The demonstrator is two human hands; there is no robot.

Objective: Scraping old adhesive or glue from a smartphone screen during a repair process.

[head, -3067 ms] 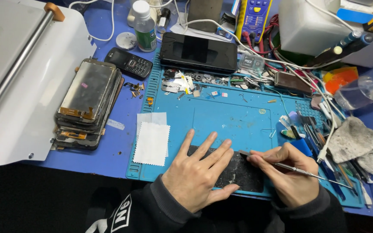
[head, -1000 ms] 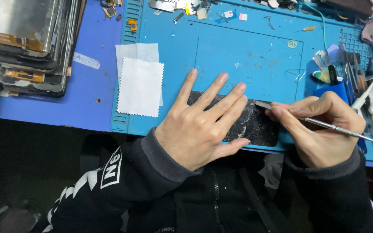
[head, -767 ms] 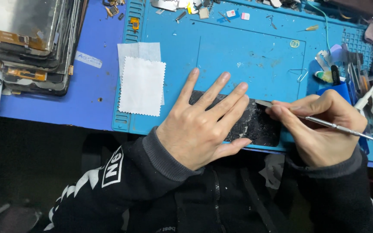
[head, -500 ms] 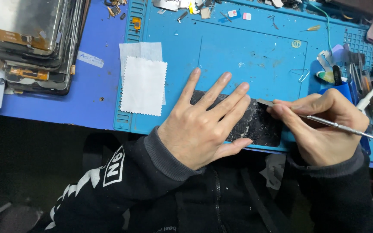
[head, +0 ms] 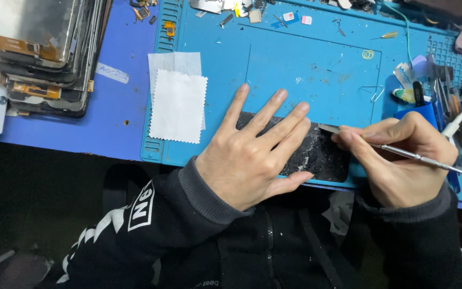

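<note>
Phone [head: 316,155], dark and cracked, lies long axis left-to-right on the blue mat [head: 316,69] at the bench's near edge, left hand [head: 252,155] flat on it, right hand [head: 402,155] pinching a metal tool [head: 429,159] whose tip seemingly meets its far right corner.

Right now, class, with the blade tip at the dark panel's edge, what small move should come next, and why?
Probably ease the metal tool slightly further along the panel edge, since the left hand pins it flat and the right hand holds the tip there.
</note>
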